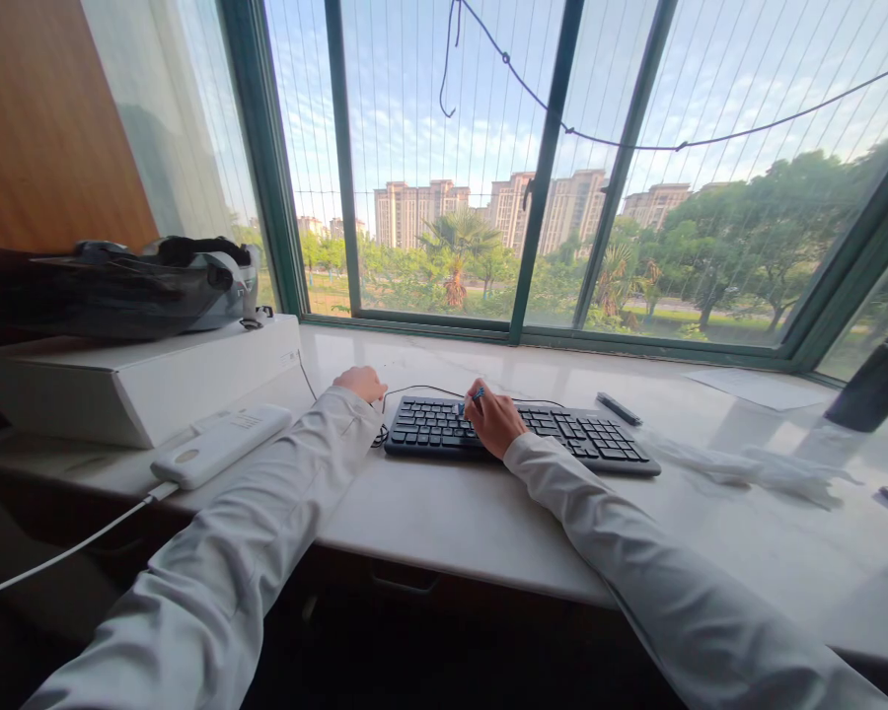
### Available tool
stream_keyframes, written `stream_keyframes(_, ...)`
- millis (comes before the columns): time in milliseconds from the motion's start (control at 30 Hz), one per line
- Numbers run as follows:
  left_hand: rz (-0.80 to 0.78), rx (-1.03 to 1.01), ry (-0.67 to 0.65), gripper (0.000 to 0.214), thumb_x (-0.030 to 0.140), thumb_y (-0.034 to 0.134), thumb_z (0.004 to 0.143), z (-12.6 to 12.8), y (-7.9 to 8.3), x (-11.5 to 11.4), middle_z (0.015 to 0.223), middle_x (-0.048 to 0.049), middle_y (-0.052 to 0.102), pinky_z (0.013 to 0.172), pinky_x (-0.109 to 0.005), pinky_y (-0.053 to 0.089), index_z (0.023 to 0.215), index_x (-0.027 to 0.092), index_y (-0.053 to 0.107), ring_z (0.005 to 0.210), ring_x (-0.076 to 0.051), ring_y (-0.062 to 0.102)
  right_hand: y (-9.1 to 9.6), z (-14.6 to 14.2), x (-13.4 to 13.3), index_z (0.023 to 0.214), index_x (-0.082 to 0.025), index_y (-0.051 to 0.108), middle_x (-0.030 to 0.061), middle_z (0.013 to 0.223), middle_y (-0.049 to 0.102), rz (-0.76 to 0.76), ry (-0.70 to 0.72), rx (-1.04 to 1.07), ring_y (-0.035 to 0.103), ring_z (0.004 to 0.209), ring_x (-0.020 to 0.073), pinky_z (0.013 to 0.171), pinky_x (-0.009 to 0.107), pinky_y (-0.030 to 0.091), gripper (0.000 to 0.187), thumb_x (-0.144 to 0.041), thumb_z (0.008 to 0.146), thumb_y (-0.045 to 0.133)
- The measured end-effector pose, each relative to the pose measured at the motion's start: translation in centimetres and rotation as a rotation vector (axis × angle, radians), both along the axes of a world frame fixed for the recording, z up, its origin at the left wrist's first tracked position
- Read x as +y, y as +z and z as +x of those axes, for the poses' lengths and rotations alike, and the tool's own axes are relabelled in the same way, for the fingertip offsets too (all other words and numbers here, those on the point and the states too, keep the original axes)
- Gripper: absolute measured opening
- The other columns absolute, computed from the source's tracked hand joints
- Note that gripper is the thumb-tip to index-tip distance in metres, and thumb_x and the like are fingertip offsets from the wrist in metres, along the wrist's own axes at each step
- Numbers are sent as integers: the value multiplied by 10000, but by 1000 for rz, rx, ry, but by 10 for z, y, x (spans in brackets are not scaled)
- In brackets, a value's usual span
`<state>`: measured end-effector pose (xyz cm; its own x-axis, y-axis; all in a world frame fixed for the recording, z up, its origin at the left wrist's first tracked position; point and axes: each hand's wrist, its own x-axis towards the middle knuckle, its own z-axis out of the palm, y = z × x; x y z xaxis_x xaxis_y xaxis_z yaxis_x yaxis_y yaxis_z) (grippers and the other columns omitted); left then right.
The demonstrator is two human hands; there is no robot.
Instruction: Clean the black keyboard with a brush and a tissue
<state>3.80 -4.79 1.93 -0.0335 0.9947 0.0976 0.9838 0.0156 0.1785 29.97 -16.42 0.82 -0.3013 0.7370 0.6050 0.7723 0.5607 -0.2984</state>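
Observation:
A black keyboard lies on the white marble-look counter, its long side towards me. Over its upper middle keys, my right hand is closed in a pinch around a small blue tool. Most of that tool is hidden by the fingers, so its kind is unclear. Just beyond the keyboard's left end, my left hand rests low over the counter with its fingers curled. Whatever those fingers may hold is hidden. A thin black cable runs behind the keyboard and bunches at its left side.
A white power bank with a cable is at the left, before a white box carrying a dark bag. Right of the keyboard lie a small black stick, crumpled clear plastic, paper and a black cylinder.

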Motion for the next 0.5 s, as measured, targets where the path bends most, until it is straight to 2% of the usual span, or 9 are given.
stream_keyframes(500,-16,43,7,318,488,542,688,-3,-3,4,983,-92,686,746,-323,470,777,267,754,916,-262,610,9,-6,-10,895,-191,458,0,605,605,-50,-3,-53,568,549,146,626,252,395,120,-210,932,346)
